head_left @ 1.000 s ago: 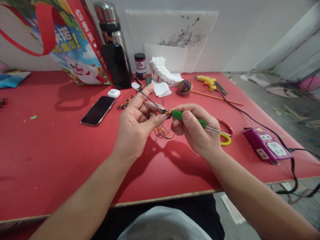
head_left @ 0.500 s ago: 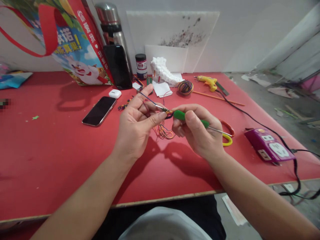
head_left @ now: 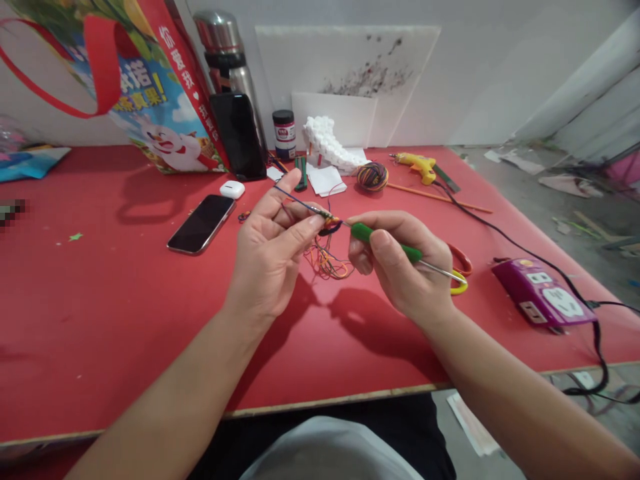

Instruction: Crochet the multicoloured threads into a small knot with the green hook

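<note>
My right hand [head_left: 400, 263] grips a crochet hook [head_left: 411, 253] by its green handle, its metal tail pointing right. The hook's tip runs into a small multicoloured crochet piece [head_left: 331, 224], pinched between the thumb and fingers of my left hand [head_left: 273, 247]. A dark strand of yarn [head_left: 295, 196] stretches over my raised left index finger to the work. Below the hands, loose orange and dark yarn [head_left: 327, 260] lies tangled on the red table. Behind them sits a multicoloured yarn ball [head_left: 373, 176].
Scissors [head_left: 459, 283] lie partly behind my right hand. Farther right are a purple power strip [head_left: 543, 293] with black cords and a yellow glue gun [head_left: 419, 165]. A phone [head_left: 201, 223], an earbud case [head_left: 233, 190], a steel flask [head_left: 225, 40] and a gift bag [head_left: 170, 137] stand left.
The hook and my right hand have shifted slightly right, away from my left fingers. More of the crochet piece shows between the hands. The whole view has moved a little.
</note>
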Demonstrator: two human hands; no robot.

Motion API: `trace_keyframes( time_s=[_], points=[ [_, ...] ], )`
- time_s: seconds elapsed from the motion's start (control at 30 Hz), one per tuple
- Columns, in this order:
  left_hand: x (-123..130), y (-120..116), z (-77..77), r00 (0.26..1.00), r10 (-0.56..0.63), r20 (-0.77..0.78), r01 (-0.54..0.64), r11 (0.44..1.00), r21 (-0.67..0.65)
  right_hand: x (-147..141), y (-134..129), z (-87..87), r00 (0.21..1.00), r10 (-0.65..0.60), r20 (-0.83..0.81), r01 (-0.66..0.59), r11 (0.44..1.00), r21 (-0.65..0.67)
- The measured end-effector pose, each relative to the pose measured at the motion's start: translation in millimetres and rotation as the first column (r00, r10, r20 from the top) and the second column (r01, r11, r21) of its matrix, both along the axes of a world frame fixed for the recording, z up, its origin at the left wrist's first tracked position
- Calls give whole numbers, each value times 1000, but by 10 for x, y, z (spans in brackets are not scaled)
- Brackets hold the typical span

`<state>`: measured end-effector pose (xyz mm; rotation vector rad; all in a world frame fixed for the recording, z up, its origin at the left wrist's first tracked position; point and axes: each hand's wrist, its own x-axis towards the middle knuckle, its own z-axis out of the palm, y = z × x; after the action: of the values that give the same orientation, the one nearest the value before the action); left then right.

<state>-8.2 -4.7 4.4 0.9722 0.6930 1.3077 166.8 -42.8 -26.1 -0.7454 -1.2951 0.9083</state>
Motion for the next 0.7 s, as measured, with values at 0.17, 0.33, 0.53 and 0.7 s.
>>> trace_keyframes(
  time_s=[0.17,0.33,0.53,0.7],
  points=[
    [16,-19,6,997,-32,68,35,999,-41,-2,11,-9,1000,7,-11,-6,998,56],
    [35,-33,25,993,-58,98,63,997,-55,-14,-1,6,998,-1,66,-9,989,145],
    [35,-41,48,993,-91,73,92,996,-16,0,-17,56,984,-38,175,-4,973,231],
    [49,-57,43,997,-72,40,72,997,-1,30,-12,100,960,-113,256,36,958,286]
  ],
)
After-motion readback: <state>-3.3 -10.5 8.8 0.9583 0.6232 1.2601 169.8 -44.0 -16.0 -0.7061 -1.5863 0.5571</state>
